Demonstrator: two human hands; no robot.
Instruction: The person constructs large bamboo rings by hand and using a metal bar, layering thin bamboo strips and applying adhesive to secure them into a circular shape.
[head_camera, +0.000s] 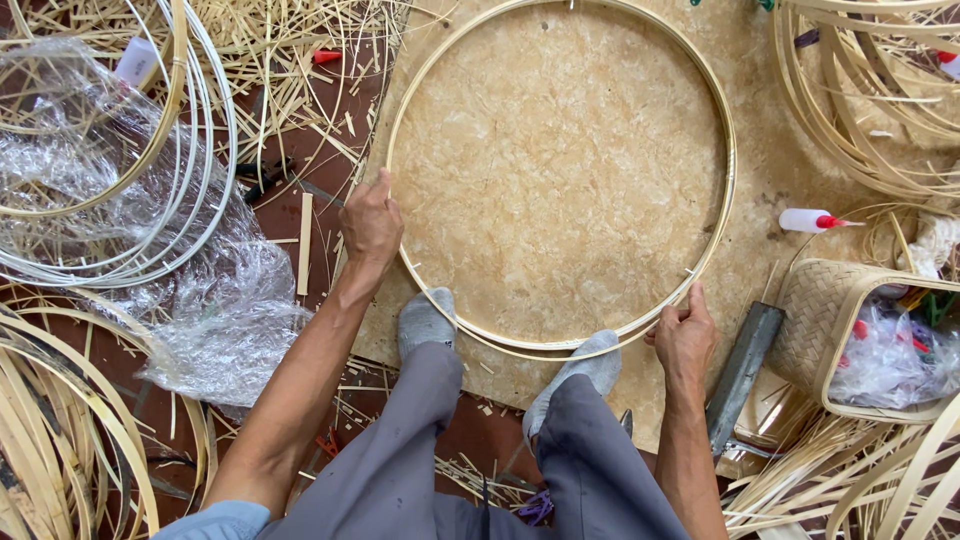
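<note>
A large round hoop of pale bamboo strip (728, 150) lies flat on a chipboard panel (560, 150) on the floor. My left hand (371, 222) grips the hoop's left side, fingers curled over the rim. My right hand (684, 336) holds the hoop's lower right edge, thumb up along the strip. Both of my feet in grey socks (424, 320) (590, 368) press down on the hoop's near edge between my hands. Grey trousers cover my legs below.
Coils of thin bamboo strip (120, 200) and crumpled clear plastic (215, 320) lie at left. More bamboo loops (860, 110) sit top right. A glue bottle with red tip (812, 220), a dark metal bar (742, 372) and a woven basket (815, 320) stand at right.
</note>
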